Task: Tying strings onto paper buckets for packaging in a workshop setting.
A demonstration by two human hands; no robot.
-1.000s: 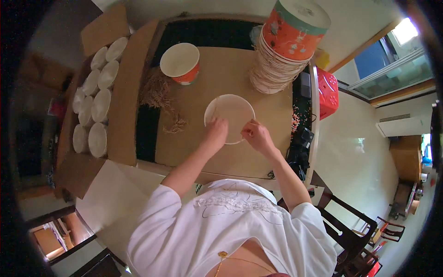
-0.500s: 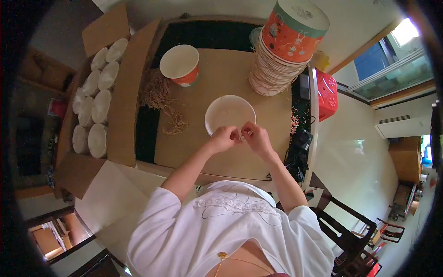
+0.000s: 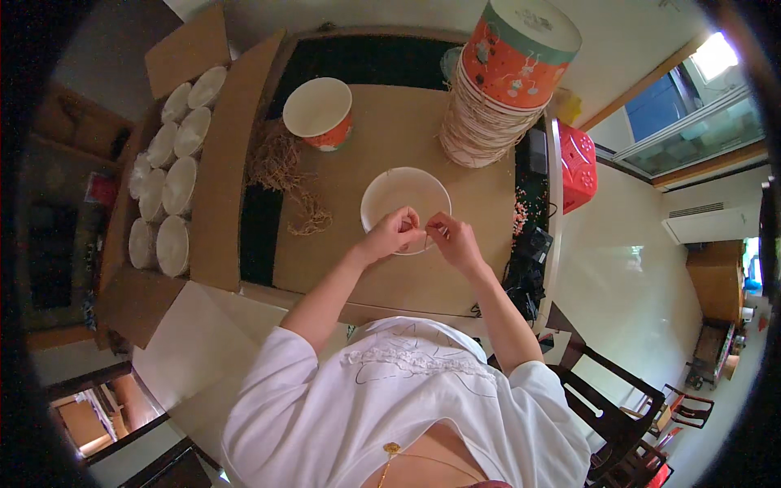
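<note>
A round paper tub [image 3: 405, 193] with a pale inside stands on the brown cardboard sheet in front of me, its mouth facing up. Both hands meet at its near rim. The fingers of my left hand [image 3: 390, 236] are pinched together over the rim on a thin strand, apparently twine, mostly hidden by the fingertips. My right hand [image 3: 455, 242], just right of it, is closed in a pinch on the same light-brown twine [image 3: 425, 241], a short bit of which shows between the hands. A loose heap of such twine [image 3: 278, 159] lies to the left.
Behind left stands another orange paper tub [image 3: 317, 110]. A tall stack of upturned tubs [image 3: 482, 130], strung with twine, rises at the back right. An open carton [image 3: 244, 171] of wrapped white tubs is at left. Black cables [image 3: 523, 293] and pink bits [image 3: 521, 213] lie along the right edge.
My left hand has shifted slightly up and over the near rim, its fingers more curled. The right hand stays nearly in place, still pinching. The tub has hardly moved.
</note>
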